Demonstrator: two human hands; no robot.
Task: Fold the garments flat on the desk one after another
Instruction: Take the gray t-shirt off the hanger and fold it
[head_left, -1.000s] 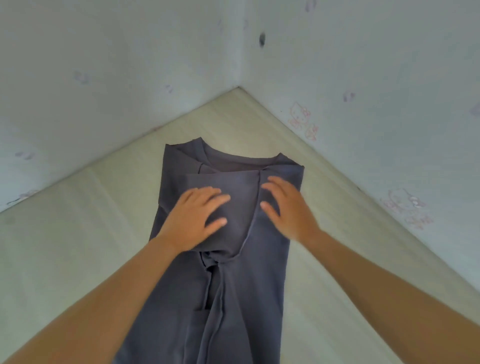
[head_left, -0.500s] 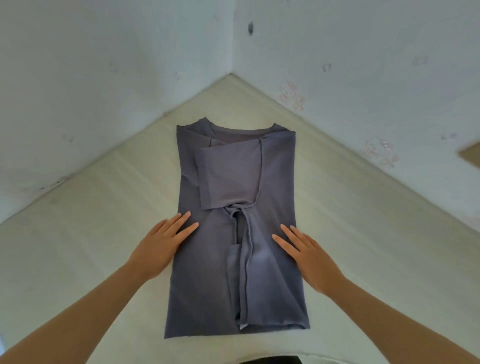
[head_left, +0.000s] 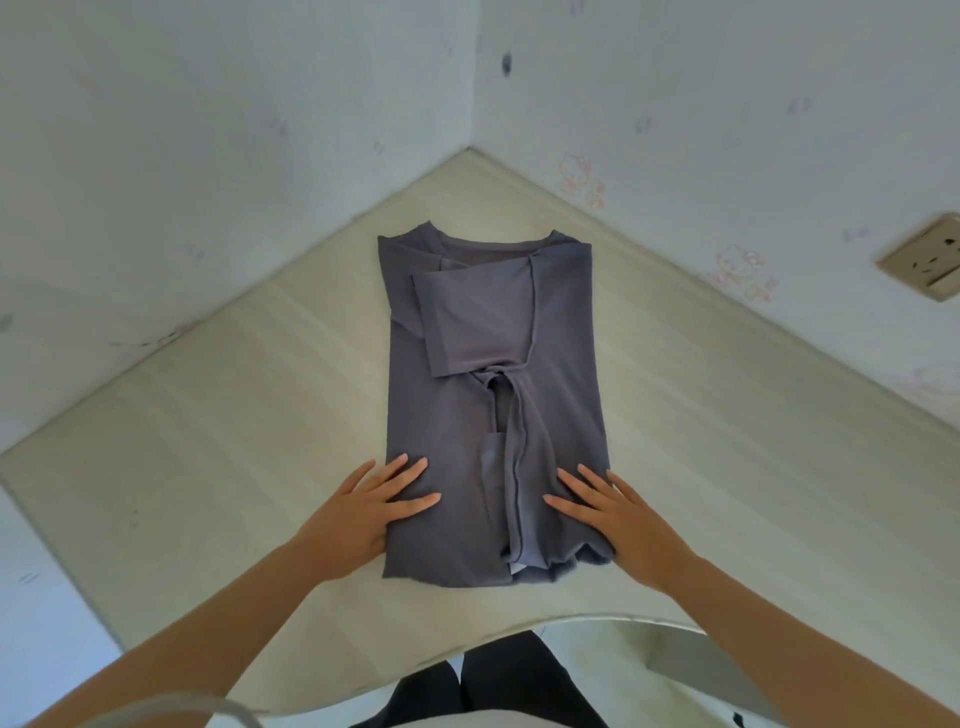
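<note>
Where two pale walls (head_left: 208, 156) meet in the upper middle of the frame, we see the table (head_left: 234, 415), a light wood-grain surface that fills the centre and runs into that corner. Its near edge curves across the lower part of the frame. On the wall at the far right sits a beige wall socket (head_left: 930, 257), and faint pink cartoon stickers (head_left: 743, 273) dot the wall beside it.

At the middle of the table lies the garment (head_left: 566, 364), a grey-purple T-shirt folded into a long narrow rectangle, neckline toward the corner and hem toward us. Both sides are turned inward, and one sleeve (head_left: 472, 322) lies flat across the upper chest. A bunched vertical ridge of fabric runs down the centre, and the hem at the lower right is slightly rumpled.

Our left hand (head_left: 363, 514) rests flat on the lower left edge of the shirt, its grip spread, fingers extended and splayed over the cloth. Our right hand (head_left: 618, 519) lies on the lower right edge in the same way, grip spread, palm down, pinching nothing. Both bare forearms reach in from the bottom corners of the frame.
</note>
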